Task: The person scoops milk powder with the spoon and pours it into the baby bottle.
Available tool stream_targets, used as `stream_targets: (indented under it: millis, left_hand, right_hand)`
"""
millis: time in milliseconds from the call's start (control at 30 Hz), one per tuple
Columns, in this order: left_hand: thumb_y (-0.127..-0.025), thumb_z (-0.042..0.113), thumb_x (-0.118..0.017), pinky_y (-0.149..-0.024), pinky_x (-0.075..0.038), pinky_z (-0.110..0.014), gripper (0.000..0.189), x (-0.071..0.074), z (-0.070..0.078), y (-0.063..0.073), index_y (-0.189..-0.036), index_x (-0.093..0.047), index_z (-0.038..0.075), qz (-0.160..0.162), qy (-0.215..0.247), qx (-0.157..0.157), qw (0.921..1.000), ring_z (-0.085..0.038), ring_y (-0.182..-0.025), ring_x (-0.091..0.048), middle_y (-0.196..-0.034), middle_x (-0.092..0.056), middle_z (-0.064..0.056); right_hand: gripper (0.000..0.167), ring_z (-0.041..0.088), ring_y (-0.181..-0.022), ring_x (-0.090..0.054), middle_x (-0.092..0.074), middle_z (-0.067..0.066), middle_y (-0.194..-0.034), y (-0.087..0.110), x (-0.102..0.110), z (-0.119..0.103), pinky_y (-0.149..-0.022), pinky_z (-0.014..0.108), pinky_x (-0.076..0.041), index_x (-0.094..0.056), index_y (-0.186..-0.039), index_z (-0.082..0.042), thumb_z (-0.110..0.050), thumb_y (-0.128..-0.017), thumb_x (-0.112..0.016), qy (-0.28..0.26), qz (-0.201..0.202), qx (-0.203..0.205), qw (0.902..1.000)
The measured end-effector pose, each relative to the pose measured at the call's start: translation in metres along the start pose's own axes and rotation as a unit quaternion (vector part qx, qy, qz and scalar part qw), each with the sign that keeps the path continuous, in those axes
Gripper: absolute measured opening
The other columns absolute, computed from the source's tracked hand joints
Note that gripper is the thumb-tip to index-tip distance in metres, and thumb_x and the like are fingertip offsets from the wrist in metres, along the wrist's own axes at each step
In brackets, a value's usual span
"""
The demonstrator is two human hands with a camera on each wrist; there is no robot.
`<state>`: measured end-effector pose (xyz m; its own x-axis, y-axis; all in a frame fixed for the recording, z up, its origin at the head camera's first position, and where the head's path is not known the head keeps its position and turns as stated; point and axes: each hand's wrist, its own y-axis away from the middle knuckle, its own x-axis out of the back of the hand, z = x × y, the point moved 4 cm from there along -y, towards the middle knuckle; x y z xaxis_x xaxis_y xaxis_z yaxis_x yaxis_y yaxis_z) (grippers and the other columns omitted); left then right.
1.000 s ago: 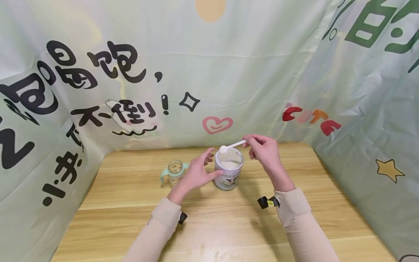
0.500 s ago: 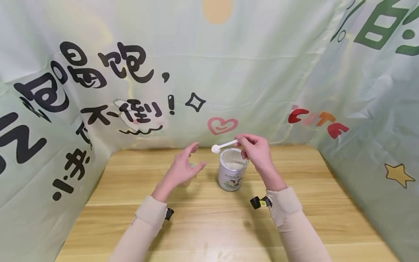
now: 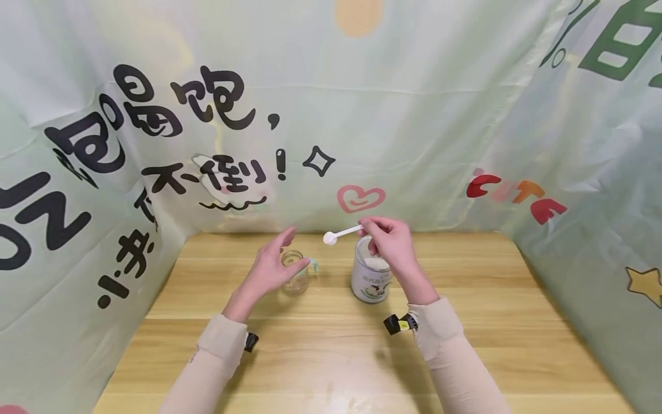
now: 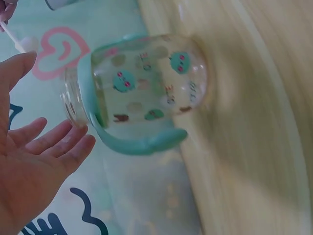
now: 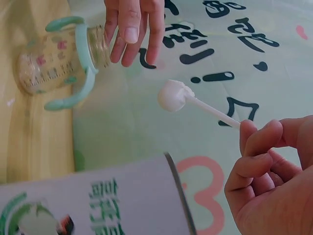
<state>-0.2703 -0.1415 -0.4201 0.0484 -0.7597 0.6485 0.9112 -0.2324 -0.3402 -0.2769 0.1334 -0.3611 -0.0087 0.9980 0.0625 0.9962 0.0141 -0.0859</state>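
My right hand (image 3: 390,244) pinches the handle end of a white measuring scoop (image 5: 173,96), its bowl heaped with white powder. The scoop hangs in the air between a baby bottle (image 4: 146,81) and a tin of milk powder (image 3: 370,283). Clear, lidless and printed, the bottle stands upright on the table with a mint-green two-handled collar (image 5: 87,61). My left hand (image 3: 270,267) is beside the bottle's mouth, fingers spread and holding nothing; whether a fingertip touches it I cannot tell. The right hand partly covers the uncovered tin, which has powder inside.
A wooden table (image 3: 320,351) carries the bottle and tin. Printed fabric (image 3: 414,115) with dark lettering, a pink heart and a star walls in the back and both sides. Each wrist wears a small black camera (image 3: 393,325).
Carrying the filled scoop, my right hand has moved left from over the tin's mouth. The left hand has left the tin's side and gone left to the bottle. The view has shifted slightly left.
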Motion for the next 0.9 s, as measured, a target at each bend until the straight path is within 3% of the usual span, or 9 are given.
stream_targets:
  millis: [200,400,633,900]
  left_hand:
    - [-0.089,0.036,-0.085,-0.112,-0.050,-0.059,0.085,0.003,-0.013,0.007,-0.158,-0.044,0.008,-0.005,0.000,0.035,0.9994,-0.042,-0.134,-0.060,-0.146,-0.061,-0.025]
    - [-0.089,0.040,-0.084,-0.117,-0.040,-0.067,0.088,0.003,-0.024,0.015,-0.159,-0.042,0.007,-0.021,-0.007,0.062,0.9978,-0.044,-0.130,-0.064,-0.145,-0.062,-0.026]
    - [-0.090,0.037,-0.083,-0.106,-0.056,-0.057,0.088,-0.006,-0.035,0.024,-0.159,-0.041,0.002,-0.054,0.009,0.079,0.9954,-0.044,-0.130,-0.064,-0.146,-0.060,-0.029]
    - [-0.089,0.038,-0.084,-0.108,-0.055,-0.055,0.083,-0.006,-0.042,0.024,-0.154,-0.048,0.001,-0.042,-0.003,0.075,0.9963,-0.043,-0.125,-0.067,-0.142,-0.065,-0.025]
  right_hand:
    - [0.026,0.008,-0.045,-0.049,-0.075,0.002,-0.081,0.001,-0.015,0.004,-0.048,0.018,-0.041,-0.077,-0.118,0.000,-0.018,-0.102,-0.067,0.005,-0.013,-0.006,0.9999]
    - [0.026,0.008,-0.045,-0.049,-0.076,0.003,-0.083,0.002,-0.028,0.011,-0.045,0.018,-0.038,-0.077,-0.118,-0.001,-0.019,-0.102,-0.068,0.003,-0.026,-0.016,0.9995]
    - [0.025,0.009,-0.046,-0.050,-0.077,0.002,-0.084,0.006,-0.042,0.023,-0.046,0.019,-0.040,-0.078,-0.119,-0.002,-0.019,-0.103,-0.068,0.001,-0.045,-0.026,0.9986]
    - [0.024,0.009,-0.046,-0.050,-0.078,0.003,-0.083,0.005,-0.059,0.024,-0.046,0.019,-0.039,-0.079,-0.115,0.000,-0.016,-0.103,-0.067,0.000,-0.061,-0.011,0.9981]
